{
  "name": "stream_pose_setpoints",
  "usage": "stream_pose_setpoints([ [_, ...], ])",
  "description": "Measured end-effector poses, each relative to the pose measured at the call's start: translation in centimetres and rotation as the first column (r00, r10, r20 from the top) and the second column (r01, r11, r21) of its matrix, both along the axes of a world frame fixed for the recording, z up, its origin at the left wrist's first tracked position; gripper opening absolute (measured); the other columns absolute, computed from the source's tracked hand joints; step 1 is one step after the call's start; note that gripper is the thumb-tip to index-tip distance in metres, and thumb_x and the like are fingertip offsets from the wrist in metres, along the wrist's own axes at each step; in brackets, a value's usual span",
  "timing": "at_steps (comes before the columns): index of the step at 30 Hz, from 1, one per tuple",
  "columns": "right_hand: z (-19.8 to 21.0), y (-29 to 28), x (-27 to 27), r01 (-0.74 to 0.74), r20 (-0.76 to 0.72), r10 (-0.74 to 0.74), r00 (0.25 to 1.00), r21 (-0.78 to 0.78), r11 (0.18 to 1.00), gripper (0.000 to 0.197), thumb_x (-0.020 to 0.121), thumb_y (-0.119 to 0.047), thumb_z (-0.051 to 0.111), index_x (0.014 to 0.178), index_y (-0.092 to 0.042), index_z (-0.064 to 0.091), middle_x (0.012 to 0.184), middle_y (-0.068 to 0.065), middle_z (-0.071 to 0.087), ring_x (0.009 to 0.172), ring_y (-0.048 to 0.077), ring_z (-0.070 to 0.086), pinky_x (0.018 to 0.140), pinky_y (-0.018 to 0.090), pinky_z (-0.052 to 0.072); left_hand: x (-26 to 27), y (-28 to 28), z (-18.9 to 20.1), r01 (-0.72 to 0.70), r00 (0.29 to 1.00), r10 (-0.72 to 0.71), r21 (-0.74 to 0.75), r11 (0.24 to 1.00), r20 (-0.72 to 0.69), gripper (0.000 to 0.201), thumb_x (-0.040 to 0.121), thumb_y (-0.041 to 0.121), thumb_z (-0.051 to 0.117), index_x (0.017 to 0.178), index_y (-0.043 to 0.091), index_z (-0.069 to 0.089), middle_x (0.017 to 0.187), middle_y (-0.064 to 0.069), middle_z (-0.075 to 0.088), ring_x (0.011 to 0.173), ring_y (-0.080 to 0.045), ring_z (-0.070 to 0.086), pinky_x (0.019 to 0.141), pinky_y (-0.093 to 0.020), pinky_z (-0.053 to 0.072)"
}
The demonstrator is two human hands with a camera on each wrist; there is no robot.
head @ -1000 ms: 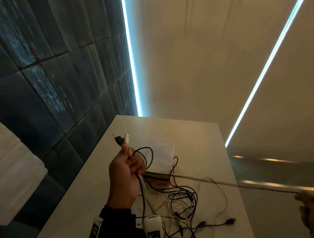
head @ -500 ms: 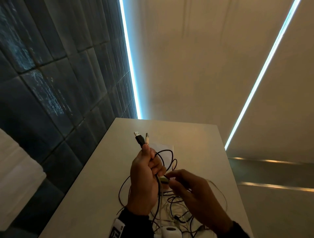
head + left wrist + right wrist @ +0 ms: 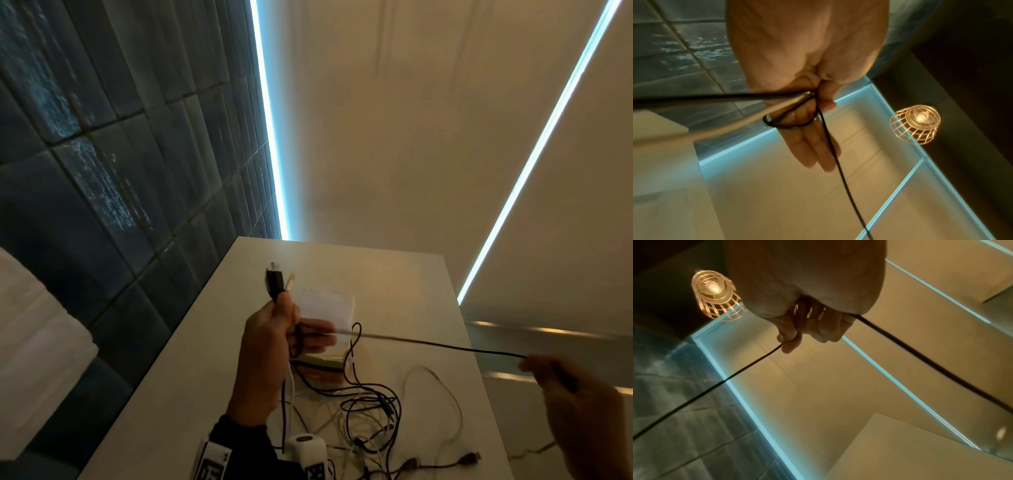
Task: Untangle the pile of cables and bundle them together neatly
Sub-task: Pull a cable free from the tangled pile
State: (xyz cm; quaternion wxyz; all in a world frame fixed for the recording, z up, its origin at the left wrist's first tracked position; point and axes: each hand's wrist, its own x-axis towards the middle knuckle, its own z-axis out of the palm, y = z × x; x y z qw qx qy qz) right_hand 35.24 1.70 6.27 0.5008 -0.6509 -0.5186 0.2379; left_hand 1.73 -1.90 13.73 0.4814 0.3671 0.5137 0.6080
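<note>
Head view: the left hand (image 3: 270,346) is raised above the pale rectangular worktop (image 3: 394,274), thumb and curled fingers gripping a bunch of cable ends, with a black USB plug (image 3: 275,281) and a white plug (image 3: 289,281) sticking up past the thumb. A thin black cable (image 3: 435,345) runs taut from this hand rightward to the right hand (image 3: 579,407), which is blurred at the near right edge and holds the cable's other stretch. Below, on the near part of the worktop, lies the tangled pile of black and white cables (image 3: 370,414), just in front of a white folded paper packet (image 3: 329,308).

Left wrist view: the left hand (image 3: 807,73) has some fingers (image 3: 809,146) stretched out, while the black cable (image 3: 836,162) loops around them and a pale cable (image 3: 715,128) leaves to the left.

Right wrist view: the right hand (image 3: 809,305) pinches the black cable (image 3: 715,384) between thumb and forefinger, the other fingers curled round it. A woven wire ceiling lamp (image 3: 715,293) glows behind.
</note>
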Motion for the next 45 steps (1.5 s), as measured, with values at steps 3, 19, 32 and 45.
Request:
stream_pose_setpoints([
  [3, -0.9, 0.0, 3.6, 0.137, -0.003, -0.137, 0.991, 0.037, 0.99, 0.017, 0.088, -0.049, 0.057, 0.08, -0.04, 0.068, 0.062, -0.025, 0.063, 0.057, 0.003, 0.053, 0.051, 0.0, 0.038, -0.3, -0.1, -0.1, 0.007, 0.997, -0.01, -0.04, 0.999, -0.07, 0.036, 0.103, 0.03, 0.033, 0.078, 0.006, 0.045, 0.06, -0.022, 0.062, 0.04, -0.027, 0.055, 0.041, -0.03, 0.048],
  [19, 5.3, -3.7, -13.8, -0.747, 0.005, 0.749, 0.662, -0.071, 0.661, 0.035, 0.085, -0.051, 0.059, 0.115, -0.036, 0.066, 0.112, -0.027, 0.066, 0.105, -0.008, 0.06, 0.084, 0.009, 0.047, 2.8, 0.5, 1.4, 0.078, 0.897, -0.109, 0.089, 0.993, 0.429, 0.038, 0.099, 0.035, 0.035, 0.07, 0.012, 0.043, 0.046, 0.005, 0.024, 0.037, -0.007, 0.018, 0.037, -0.019, 0.02],
  [32, 2.3, -2.2, -8.3, -0.299, -0.169, 0.301, 0.938, 0.036, 0.954, 0.027, 0.09, -0.005, 0.06, 0.071, -0.022, 0.069, 0.047, -0.007, 0.055, 0.045, 0.0, 0.042, 0.046, 0.009, 0.033, -0.3, 0.3, 1.0, 0.105, 0.96, -0.112, 0.042, 0.994, 0.257, 0.039, 0.095, 0.038, 0.037, 0.069, 0.01, 0.044, 0.048, -0.006, 0.038, 0.04, -0.02, 0.042, 0.05, -0.033, 0.048],
  [45, 5.5, -4.4, -14.7, -0.858, -0.521, 0.693, 0.498, -0.185, 0.478, 0.055, 0.09, -0.053, 0.04, 0.097, -0.01, 0.072, 0.09, 0.006, 0.073, 0.082, 0.02, 0.069, 0.078, 0.029, 0.054, 4.5, 0.3, 1.9, 0.273, 0.8, -0.336, 0.198, 0.942, 0.497, 0.033, 0.097, 0.031, 0.037, 0.072, 0.012, 0.048, 0.063, -0.002, 0.042, 0.053, -0.014, 0.042, 0.053, -0.026, 0.039],
])
